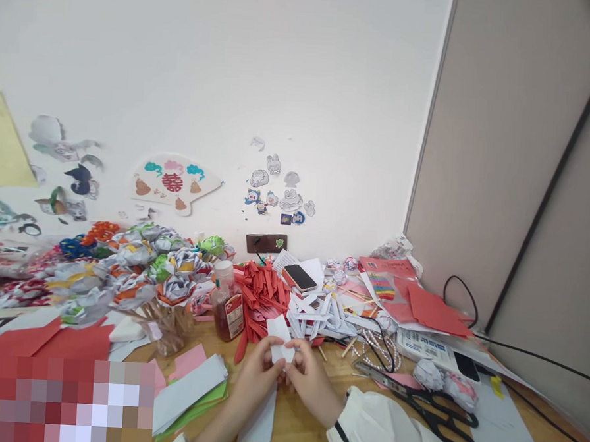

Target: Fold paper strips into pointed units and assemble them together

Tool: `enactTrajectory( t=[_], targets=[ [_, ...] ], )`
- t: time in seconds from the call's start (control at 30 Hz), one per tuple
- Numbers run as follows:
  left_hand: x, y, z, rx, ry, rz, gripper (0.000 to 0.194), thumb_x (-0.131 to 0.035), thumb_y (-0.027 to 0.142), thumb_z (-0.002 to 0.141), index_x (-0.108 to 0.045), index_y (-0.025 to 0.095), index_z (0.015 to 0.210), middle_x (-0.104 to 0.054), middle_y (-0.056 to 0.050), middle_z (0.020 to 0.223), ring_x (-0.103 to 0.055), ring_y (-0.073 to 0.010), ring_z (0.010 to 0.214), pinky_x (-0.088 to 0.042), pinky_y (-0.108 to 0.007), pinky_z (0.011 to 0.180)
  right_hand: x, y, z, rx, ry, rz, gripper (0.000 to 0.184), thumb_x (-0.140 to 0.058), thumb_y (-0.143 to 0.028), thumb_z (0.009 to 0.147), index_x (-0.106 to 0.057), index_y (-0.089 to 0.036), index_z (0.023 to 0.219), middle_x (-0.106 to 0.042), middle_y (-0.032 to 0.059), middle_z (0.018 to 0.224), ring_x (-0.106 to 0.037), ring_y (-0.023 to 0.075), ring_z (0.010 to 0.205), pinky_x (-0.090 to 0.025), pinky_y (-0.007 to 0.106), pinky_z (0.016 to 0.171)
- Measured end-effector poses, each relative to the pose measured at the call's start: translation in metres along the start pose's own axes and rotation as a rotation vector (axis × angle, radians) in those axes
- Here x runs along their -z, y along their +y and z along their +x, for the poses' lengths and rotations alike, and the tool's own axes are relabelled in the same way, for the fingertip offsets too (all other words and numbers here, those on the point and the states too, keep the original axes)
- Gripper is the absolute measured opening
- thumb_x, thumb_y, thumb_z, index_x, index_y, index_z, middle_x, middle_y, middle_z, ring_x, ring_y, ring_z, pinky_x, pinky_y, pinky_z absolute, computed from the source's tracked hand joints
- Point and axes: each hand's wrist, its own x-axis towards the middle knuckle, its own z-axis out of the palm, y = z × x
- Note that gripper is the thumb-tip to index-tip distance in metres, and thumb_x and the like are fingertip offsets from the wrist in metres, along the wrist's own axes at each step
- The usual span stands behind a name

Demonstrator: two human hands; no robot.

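Observation:
A small strip of white paper [279, 328] is held upright between both hands, low in the middle of the head view. My left hand [261, 371] pinches its left edge, and my right hand [307, 372] grips the right edge, thumbs nearly meeting at the bottom. The paper looks creased around the fingers. Under my wrists lies a longer white sheet [259, 422] on the wooden table. Just beyond my hands are a heap of folded red paper strips [266, 292] and a pile of folded white strips [320, 311].
Left are a sauce bottle [229, 310], paper flowers on sticks [173, 274] and stacked paper slips [190, 393]. Large black-handled scissors [424, 402] lie right, near crumpled paper balls [430, 373]. A phone [300, 277] rests behind the strips, below a wall socket [267, 243].

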Motion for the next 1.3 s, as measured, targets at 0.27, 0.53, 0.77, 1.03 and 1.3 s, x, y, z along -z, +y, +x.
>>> enactTrajectory(
  t=[0.27,0.53,0.77,1.03,1.3],
  targets=[
    [-0.001,0.001,-0.001,0.008,-0.077,-0.054,0.029,-0.052,0.024,0.066,-0.042,0.018,0.093,-0.044,0.011,0.046,-0.049,-0.0123,0.041,-0.037,-0.023,0.045,-0.001,0.001,-0.001,0.001,-0.046,0.068,0.031,-0.049,-0.015,0.074,-0.037,-0.023,0.101,-0.041,-0.0074,0.059,-0.046,0.0089,0.048,-0.036,0.019,0.044],
    [0.002,-0.004,0.002,-0.048,-0.04,-0.101,0.038,-0.059,0.024,0.064,-0.042,0.018,0.098,-0.054,0.005,0.061,-0.053,-0.0136,0.056,-0.039,-0.023,0.051,-0.001,0.001,0.0,-0.022,-0.032,0.066,0.033,-0.05,-0.013,0.072,-0.035,-0.023,0.099,-0.04,-0.0101,0.055,-0.039,0.0058,0.041,-0.03,0.016,0.04],
    [0.0,-0.005,0.002,-0.053,-0.043,-0.117,0.037,-0.058,0.028,0.068,-0.04,0.018,0.099,-0.052,0.007,0.057,-0.048,-0.0113,0.047,-0.038,-0.022,0.046,-0.001,0.001,0.0,0.004,0.0,0.009,0.034,-0.05,-0.015,0.074,-0.036,-0.023,0.104,-0.044,-0.0076,0.058,-0.047,0.0089,0.049,-0.033,0.018,0.045],
    [-0.001,-0.002,-0.002,-0.049,-0.069,-0.106,0.034,-0.057,0.029,0.068,-0.041,0.019,0.097,-0.052,0.008,0.054,-0.049,-0.0106,0.04,-0.037,-0.021,0.041,0.003,-0.013,0.001,-0.035,-0.01,0.022,0.026,-0.042,-0.024,0.081,-0.034,-0.02,0.106,-0.046,-0.0094,0.048,-0.042,0.0077,0.038,-0.032,0.018,0.039],
    [0.0,-0.003,-0.001,-0.028,-0.057,-0.082,0.033,-0.059,0.029,0.066,-0.045,0.018,0.094,-0.054,0.008,0.052,-0.051,-0.0112,0.039,-0.038,-0.021,0.04,0.005,-0.016,-0.001,-0.053,-0.026,0.01,0.029,-0.039,-0.027,0.083,-0.033,-0.019,0.11,-0.047,-0.0086,0.049,-0.044,0.0082,0.039,-0.032,0.018,0.038]
  ],
)
